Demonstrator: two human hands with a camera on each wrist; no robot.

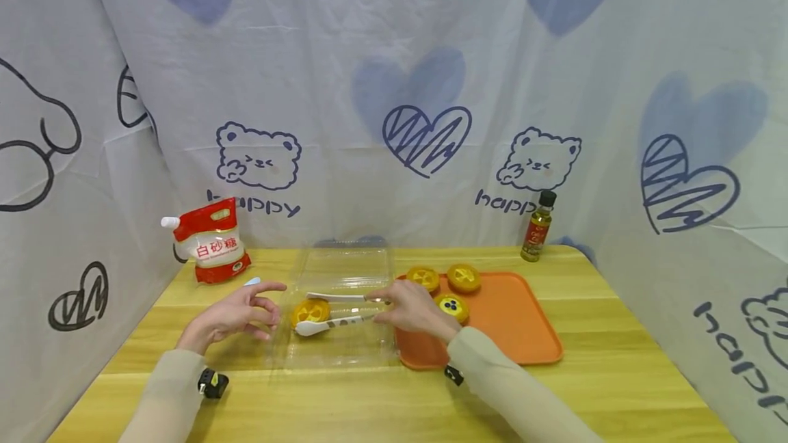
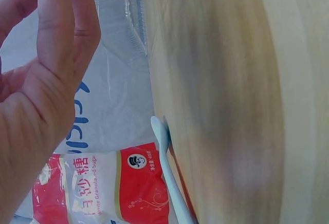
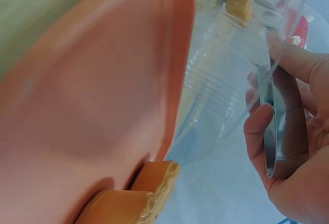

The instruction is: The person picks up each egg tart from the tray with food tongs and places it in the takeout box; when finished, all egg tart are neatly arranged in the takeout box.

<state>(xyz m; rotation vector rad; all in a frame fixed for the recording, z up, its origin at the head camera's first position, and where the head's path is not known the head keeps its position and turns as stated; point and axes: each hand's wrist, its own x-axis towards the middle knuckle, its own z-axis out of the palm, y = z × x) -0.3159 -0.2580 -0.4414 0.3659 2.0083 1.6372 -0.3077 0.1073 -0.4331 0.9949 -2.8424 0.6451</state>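
Observation:
My right hand (image 1: 414, 306) grips a pair of metal tongs (image 3: 290, 121) with pale, patterned tips. Their arms spread to either side of a yellow tart (image 1: 311, 309), which sits in the left part of a clear plastic container (image 1: 345, 354) with its lid raised at the back. Whether the tips touch the tart I cannot tell. My left hand (image 1: 240, 313) hovers by the container's left edge, fingers loosely bent and holding nothing. More tarts, two with yellow topping (image 1: 464, 277) and one with dark berries (image 1: 452, 307), lie on an orange tray (image 1: 511, 320) at the right.
A red and white bag of sugar (image 1: 217, 245) stands at the back left. Near it lies a light blue spoon-like utensil (image 2: 172, 178), partly hidden behind my left hand in the head view. An oil bottle (image 1: 538, 227) stands at the back right, before the hanging cloth (image 1: 345, 190).

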